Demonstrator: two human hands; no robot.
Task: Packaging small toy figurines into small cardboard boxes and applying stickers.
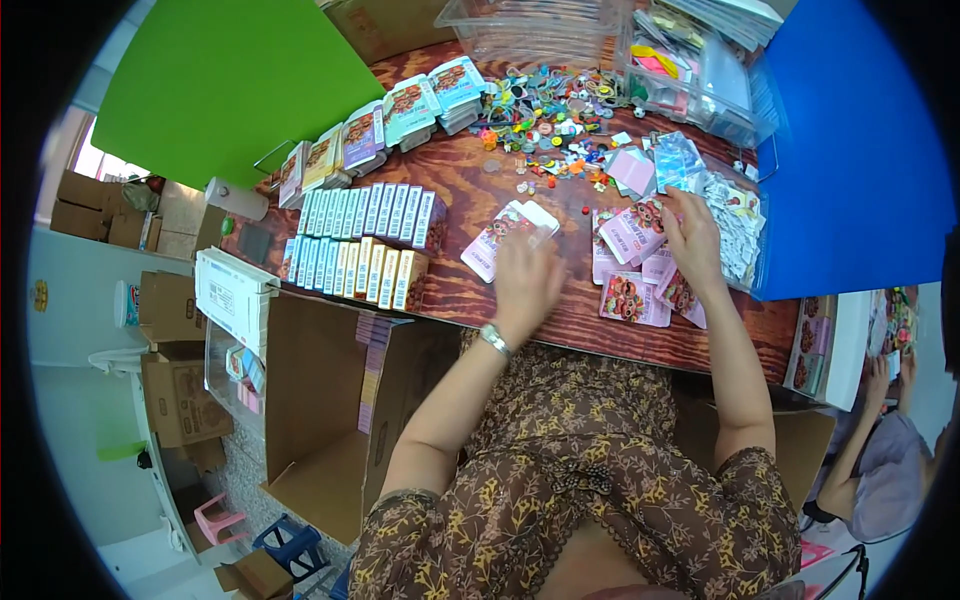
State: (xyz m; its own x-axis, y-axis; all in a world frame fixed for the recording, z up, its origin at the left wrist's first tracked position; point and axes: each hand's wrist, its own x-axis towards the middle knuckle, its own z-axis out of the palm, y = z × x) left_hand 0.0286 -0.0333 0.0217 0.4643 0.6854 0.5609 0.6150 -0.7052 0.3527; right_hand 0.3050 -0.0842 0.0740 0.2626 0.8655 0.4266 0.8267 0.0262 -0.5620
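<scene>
My left hand (528, 285), blurred by motion, is over a flat pink printed carton (484, 254) with a white flap near the middle of the table. Its fingers are too smeared to read, and they hide part of that carton. My right hand (697, 243) is at the right edge of another pink printed carton (632, 232), with thumb and fingers closed on it. That carton rests on top of a loose pile of similar pink cartons (634, 300), which lie at different angles near the table's front edge.
Rows of small filled boxes (350, 270) stand at left, with stacks of flat cartons (408, 108) behind. Colourful trinkets (560, 125) are strewn at the back. A clear tray of white packets (735, 235) sits at right. Green (230, 80) and blue panels (860, 150) flank the table. Another person (885, 470) sits at right.
</scene>
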